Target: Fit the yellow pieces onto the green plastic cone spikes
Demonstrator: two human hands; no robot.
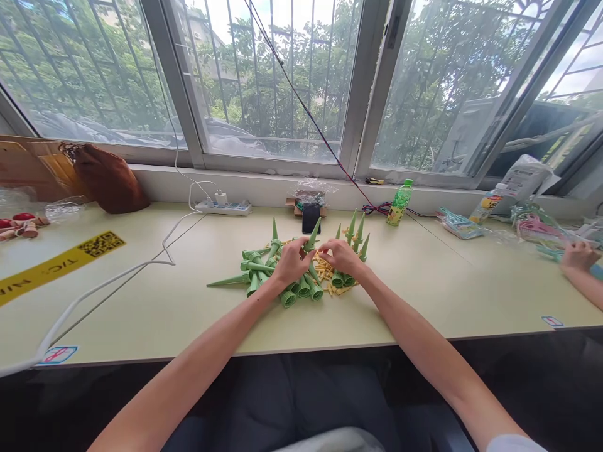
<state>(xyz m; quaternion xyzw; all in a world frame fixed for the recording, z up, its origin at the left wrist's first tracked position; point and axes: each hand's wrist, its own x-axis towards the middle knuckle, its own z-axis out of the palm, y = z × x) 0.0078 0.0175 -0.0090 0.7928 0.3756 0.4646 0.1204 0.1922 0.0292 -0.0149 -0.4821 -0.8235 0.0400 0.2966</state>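
Note:
A heap of green cone-shaped plastic spikes [258, 269] lies on the pale table [188, 307], mixed with several small yellow pieces [324, 270]. My left hand [291, 262] is closed on one green spike [313, 237] that points up and away. My right hand [343, 256] hovers just right of it with its fingers pinched together over the yellow pieces; what it pinches is too small to make out. More green spikes [357, 235] stand upright behind my right hand.
A black phone [310, 217] leans behind the heap. A power strip [223, 206] with white cable [117, 276], a brown bag [106, 179], a green bottle [399, 203] and plastic packets [511, 185] line the window side. Another person's hand [578, 257] rests at far right.

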